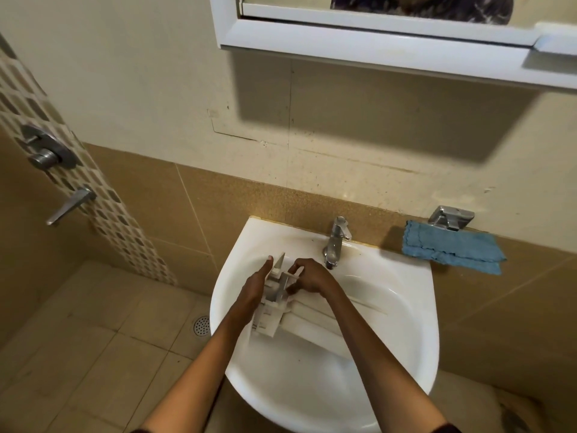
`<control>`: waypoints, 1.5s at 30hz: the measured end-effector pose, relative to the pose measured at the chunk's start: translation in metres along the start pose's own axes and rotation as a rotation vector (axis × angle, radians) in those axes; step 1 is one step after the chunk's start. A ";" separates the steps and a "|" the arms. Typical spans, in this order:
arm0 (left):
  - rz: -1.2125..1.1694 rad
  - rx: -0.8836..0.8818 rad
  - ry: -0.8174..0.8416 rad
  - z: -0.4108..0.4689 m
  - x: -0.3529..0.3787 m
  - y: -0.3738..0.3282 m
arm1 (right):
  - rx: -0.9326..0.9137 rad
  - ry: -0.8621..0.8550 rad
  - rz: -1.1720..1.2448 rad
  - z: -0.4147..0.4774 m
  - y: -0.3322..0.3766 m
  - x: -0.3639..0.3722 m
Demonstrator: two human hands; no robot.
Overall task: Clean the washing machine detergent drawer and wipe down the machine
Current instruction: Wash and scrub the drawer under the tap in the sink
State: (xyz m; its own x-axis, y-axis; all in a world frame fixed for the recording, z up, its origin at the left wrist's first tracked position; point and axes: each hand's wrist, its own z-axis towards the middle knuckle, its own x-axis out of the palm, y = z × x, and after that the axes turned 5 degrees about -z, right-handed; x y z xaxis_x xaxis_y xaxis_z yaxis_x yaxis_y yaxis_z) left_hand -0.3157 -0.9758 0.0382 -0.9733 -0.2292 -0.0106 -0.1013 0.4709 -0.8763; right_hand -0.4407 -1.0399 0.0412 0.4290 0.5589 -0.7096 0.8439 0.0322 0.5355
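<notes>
- The drawer (270,310) is in the left half of the sink (402,276), tilted, with its far end raised between both hands.
- The left grip (254,287) lies with straight fingers flat along the drawer's left side, bracing it rather than clasping it. The right grip (307,278) curls round a small white part at the far end and pinches it.
- The flat left grip gives little real hold. If the right one tugs hard at that part, the plastic may slide and knock against the basin (thin tabs could snap, I judge).
- A piece that comes free may drop toward the drain hole, which the arms hide.
- The tap (334,242) stands just right of and beyond the hands, so a lifted knuckle or drawer corner could strike its spout.
- Any water tipped off the tilted drawer could run over the left rim onto the floor (93,339).
- The cloth (452,248) lies well apart on the right, hard to reach while both grips are busy.
</notes>
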 end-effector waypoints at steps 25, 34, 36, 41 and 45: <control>0.343 0.130 -0.081 0.003 0.006 0.009 | 0.574 -0.082 1.543 0.019 -0.081 -0.032; 0.158 0.131 -0.077 -0.008 0.008 0.004 | 0.569 0.015 1.533 0.046 -0.077 -0.017; 0.125 0.149 -0.086 -0.008 0.008 0.003 | 0.527 -0.053 1.519 0.051 -0.088 -0.013; 0.146 0.132 -0.098 -0.004 0.008 0.003 | 0.392 -0.178 1.540 0.032 -0.101 -0.008; 0.155 0.124 -0.094 -0.003 0.008 0.005 | 0.502 -0.203 1.898 0.030 -0.107 -0.018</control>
State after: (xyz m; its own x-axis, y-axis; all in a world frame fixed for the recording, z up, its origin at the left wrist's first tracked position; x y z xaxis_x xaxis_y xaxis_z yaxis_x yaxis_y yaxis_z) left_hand -0.3243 -0.9731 0.0355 -0.9512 -0.2435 -0.1895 0.0796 0.3995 -0.9133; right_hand -0.5293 -1.0788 -0.0172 0.7263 -0.5020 0.4695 -0.6826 -0.6067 0.4073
